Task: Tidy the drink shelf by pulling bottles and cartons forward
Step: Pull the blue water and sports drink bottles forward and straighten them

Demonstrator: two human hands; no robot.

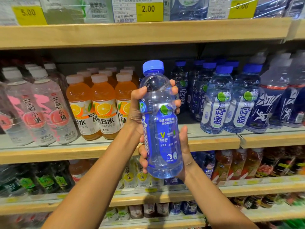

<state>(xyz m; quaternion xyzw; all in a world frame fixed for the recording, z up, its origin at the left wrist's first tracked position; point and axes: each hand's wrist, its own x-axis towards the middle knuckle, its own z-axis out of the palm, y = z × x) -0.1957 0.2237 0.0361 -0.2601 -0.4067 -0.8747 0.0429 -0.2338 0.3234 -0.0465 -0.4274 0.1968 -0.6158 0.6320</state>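
At centre is one blue bottle [162,138]: the left hand [136,111] curls round its shoulder, the right hand [185,154] round its base. Left of it stand three orange bottles [103,100], perhaps more behind.

Open gap: bare shelf floor [193,128] between the orange vitamin B bottles [104,103] and the front blue-capped bottles [217,100].
Front of gap: the held blue bottle [162,129], gripped high by the left hand [137,109] and low by the right hand [185,152], covers most of the opening.
Back of gap: rear blue-capped bottles [180,83] stand deeper in.
Headroom: dark space above the caps, under the upper shelf board [115,33].
Left flank: peach water bottles [49,104] stand packed, touching.
Right flank: dark blue sports bottles [272,103] stand close together.
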